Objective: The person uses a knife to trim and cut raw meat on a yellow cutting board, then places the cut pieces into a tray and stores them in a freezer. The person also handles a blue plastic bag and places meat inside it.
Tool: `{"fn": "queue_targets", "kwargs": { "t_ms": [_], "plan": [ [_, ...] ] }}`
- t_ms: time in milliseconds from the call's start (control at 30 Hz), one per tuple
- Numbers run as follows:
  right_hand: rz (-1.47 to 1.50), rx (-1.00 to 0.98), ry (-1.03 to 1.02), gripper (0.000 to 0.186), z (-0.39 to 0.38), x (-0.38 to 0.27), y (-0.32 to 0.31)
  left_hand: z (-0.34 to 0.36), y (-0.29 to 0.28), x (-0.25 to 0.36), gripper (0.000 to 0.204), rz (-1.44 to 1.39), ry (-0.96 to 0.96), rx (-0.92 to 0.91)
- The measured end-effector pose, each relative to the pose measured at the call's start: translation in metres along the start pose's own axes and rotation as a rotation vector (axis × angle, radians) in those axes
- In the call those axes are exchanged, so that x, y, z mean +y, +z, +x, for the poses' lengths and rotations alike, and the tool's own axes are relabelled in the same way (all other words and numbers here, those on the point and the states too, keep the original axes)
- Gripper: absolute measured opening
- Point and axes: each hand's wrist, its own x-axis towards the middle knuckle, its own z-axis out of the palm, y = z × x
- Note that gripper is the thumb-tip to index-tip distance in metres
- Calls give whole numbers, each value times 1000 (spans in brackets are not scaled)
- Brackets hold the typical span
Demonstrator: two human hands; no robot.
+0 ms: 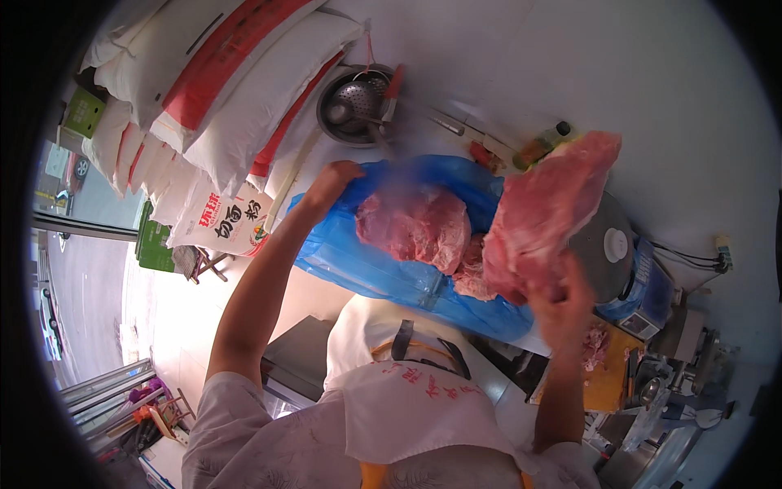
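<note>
A large slab of raw meat (550, 212) hangs raised at the right, with my right hand (562, 306) closed on its lower end; that hand is slightly blurred. My left hand (338, 179) grips the upper left edge of a blue plastic bag (342, 253), which lies spread over the work surface in front of me. On the blue plastic rest another big piece of raw meat (415, 228) and a smaller, paler piece (472, 273), side by side. The raised slab covers part of the bag's right side.
White sacks (269, 98) are stacked at the upper left. Beyond the bag sits a metal bowl (330, 122) with a perforated ladle (358, 98). To the right are a round grey lid (599, 244) and an orange cutting board (607, 383) bearing meat scraps (595, 346).
</note>
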Motion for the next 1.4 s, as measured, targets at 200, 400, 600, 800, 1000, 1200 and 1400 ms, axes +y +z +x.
{"fn": "queue_targets", "kwargs": {
  "t_ms": [200, 400, 600, 800, 1000, 1200, 1400],
  "plan": [
    [-583, 94, -437, 39, -21, 98, 190, 3, -19, 42, 36, 280, 71, -134],
    [-544, 20, -426, 34, 10, 83, 247, 0, -23, 69, 37, -184, -24, -128],
    [-560, 45, -408, 29, 58, 86, 241, -63, -17, 102, 30, -109, 156, -257],
    [-336, -147, -324, 43, 66, 126, 218, -129, 12, 84, 38, -65, 239, -863],
    [-625, -223, -467, 43, 45, 143, 167, -144, 21, 17, 38, 592, -74, -905],
    [-446, -220, -432, 51, 38, 149, 138, -148, -8, -13, 47, 538, -125, -772],
    [-380, 23, -284, 39, 1, 193, 79, -97, 9, -56, 111, 682, 145, 427]
  ]
}}
